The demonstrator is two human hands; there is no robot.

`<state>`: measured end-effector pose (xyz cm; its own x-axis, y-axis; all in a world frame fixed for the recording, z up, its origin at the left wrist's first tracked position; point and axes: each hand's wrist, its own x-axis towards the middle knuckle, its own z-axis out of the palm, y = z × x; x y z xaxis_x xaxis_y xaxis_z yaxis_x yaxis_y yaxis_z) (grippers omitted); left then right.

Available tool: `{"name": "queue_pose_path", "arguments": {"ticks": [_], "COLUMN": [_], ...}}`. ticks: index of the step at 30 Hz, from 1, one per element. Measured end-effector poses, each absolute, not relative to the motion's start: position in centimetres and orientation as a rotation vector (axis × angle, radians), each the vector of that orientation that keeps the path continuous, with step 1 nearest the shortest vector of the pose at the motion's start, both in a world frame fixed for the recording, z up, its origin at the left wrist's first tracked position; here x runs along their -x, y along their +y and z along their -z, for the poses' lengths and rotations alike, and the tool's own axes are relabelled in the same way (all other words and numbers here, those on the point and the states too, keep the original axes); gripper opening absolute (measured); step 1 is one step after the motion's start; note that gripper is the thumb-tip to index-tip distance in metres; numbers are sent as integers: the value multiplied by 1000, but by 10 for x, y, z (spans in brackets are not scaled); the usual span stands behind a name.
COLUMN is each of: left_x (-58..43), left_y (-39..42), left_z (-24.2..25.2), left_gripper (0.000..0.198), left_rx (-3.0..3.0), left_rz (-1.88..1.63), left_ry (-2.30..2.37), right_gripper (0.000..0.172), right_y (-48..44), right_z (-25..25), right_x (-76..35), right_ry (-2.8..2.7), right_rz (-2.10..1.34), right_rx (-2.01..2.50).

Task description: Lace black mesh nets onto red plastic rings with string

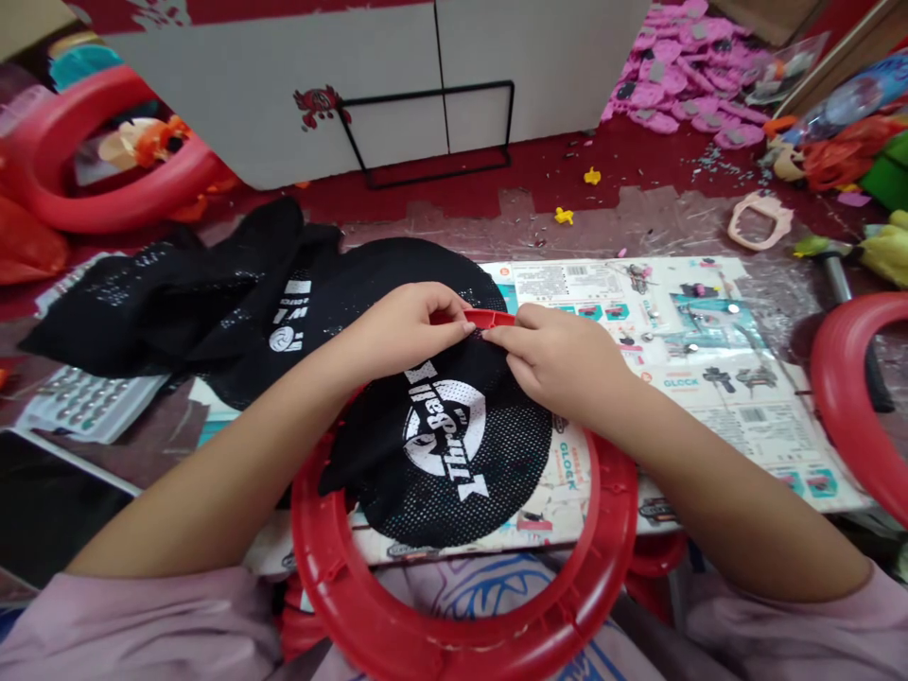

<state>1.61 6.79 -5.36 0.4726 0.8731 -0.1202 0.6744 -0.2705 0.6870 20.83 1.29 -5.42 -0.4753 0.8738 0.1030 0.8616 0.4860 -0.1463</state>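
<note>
A red plastic ring (611,530) is tilted toward me, its near part over my lap and its far rim over a printed cardboard sheet. Round black mesh fabric (507,468) with white lettering lies across the ring's opening. My left hand (408,326) pinches the far rim, thumb and fingers closed at the fabric's edge. Close to it on the right, my right hand (564,359) grips the same rim, its fingertips pressed on the fabric edge. A short piece of red rim shows between the hands. Behind the left hand lie more black mesh pieces (284,284), overlapping and crumpled.
The printed cardboard (681,378) lies under the work. Red rings stand at left (128,203) and right (841,378). A clear tray of small round metal parts (92,402) sits left. A white board (319,57), black wire frame (426,93) and pink parts (681,66) are behind.
</note>
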Motion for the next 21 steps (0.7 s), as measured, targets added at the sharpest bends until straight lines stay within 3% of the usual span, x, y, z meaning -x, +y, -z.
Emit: {"name": "queue_pose_path", "arguments": {"ticks": [13, 21], "left_x": [-16, -15], "left_y": [68, 68], "left_z": [59, 57], "left_gripper": [17, 14], "left_rx": [-2029, -2013], "left_rz": [-373, -368], "left_ry": [1316, 1365], "right_gripper": [31, 25], "right_y": [9, -2], "right_z": [53, 44], "right_x": [-205, -198], "right_ry": [-2665, -2717], "right_rz": [30, -251], "right_rx": [1504, 1559]}}
